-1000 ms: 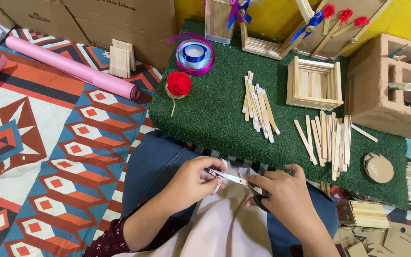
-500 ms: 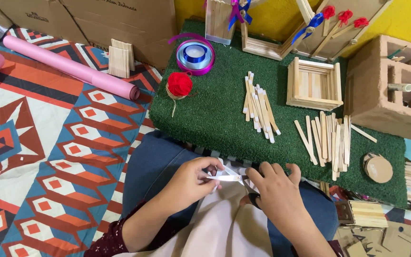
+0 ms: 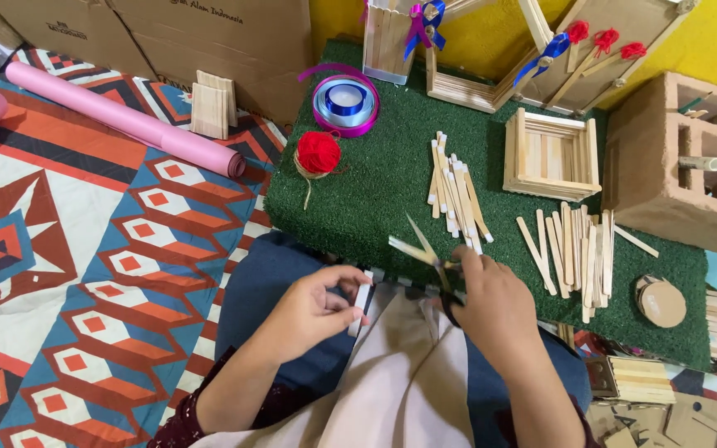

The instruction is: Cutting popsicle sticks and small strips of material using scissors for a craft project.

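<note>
Pinching a short white stick [image 3: 361, 301] between closed fingers, the left hand [image 3: 313, 307] hovers over the lap; the right hand [image 3: 491, 303] grips open-bladed scissors [image 3: 425, 253] beside the green mat [image 3: 392, 195].

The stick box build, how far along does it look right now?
Done: one open square stick box stands finished on the green mat. In hand: the left hand pinches a short stick piece, and the right hand holds open scissors. Left: two loose stick piles lie unused, and the red yarn ball and ribbon roll sit untouched.
</note>
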